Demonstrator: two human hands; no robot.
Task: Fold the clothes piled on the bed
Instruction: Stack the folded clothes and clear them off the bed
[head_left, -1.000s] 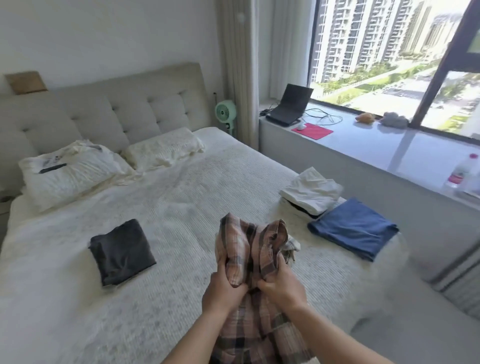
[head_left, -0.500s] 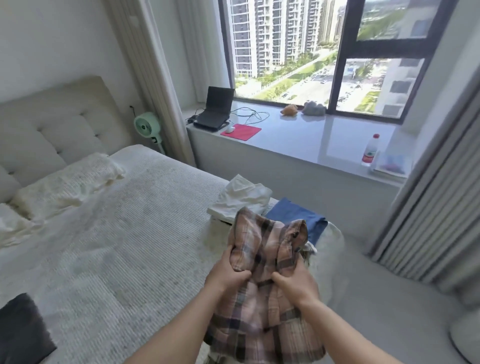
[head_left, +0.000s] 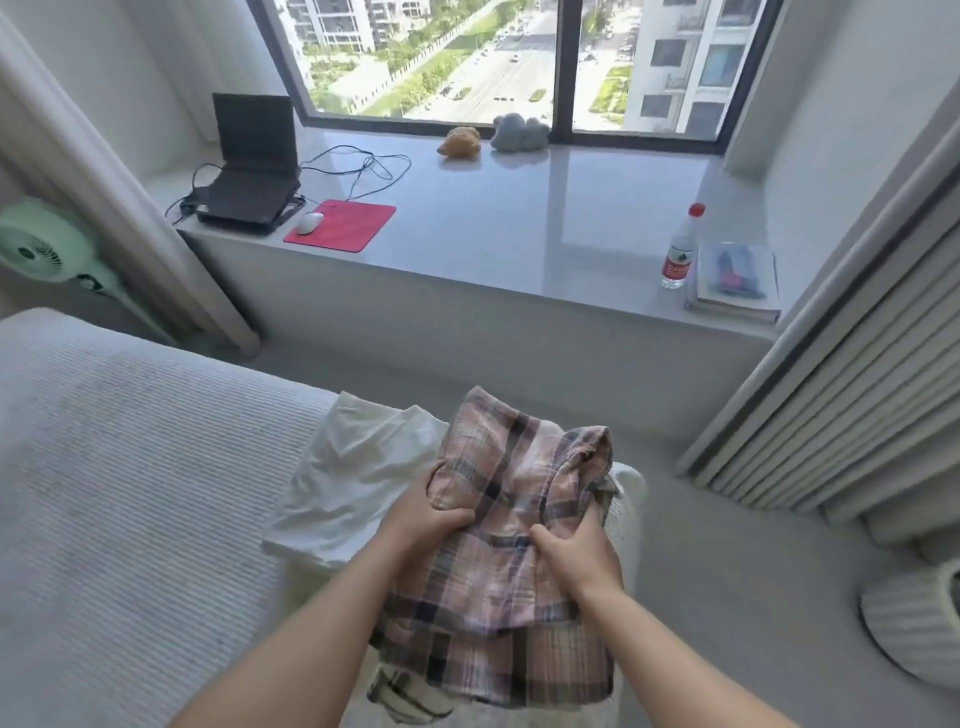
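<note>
Head view: gripping a pink plaid shirt (head_left: 498, 525) with both hands, bunched and held up over the corner of the bed (head_left: 130, 493). Left hand (head_left: 415, 519) clenching the shirt's left side, fingers curling into the cloth. Right hand (head_left: 576, 551) pinching a fold on the right side, thumb pressing in from the front. Hanging down between the forearms, the lower part of the shirt, draping toward the bed's edge. Lying just behind and to the left of the shirt, a folded white garment (head_left: 353, 478) on the bed, partly hidden by the left hand. Sitting beyond the bed on the window ledge (head_left: 519, 234): an open laptop (head_left: 249, 161) at the left, a white mouse (head_left: 310, 222) resting on the edge of a red pad (head_left: 348, 227), a water bottle (head_left: 679, 249) just beside a book (head_left: 737, 280) at the right. Standing at the far left, a green fan (head_left: 39, 244).
</note>
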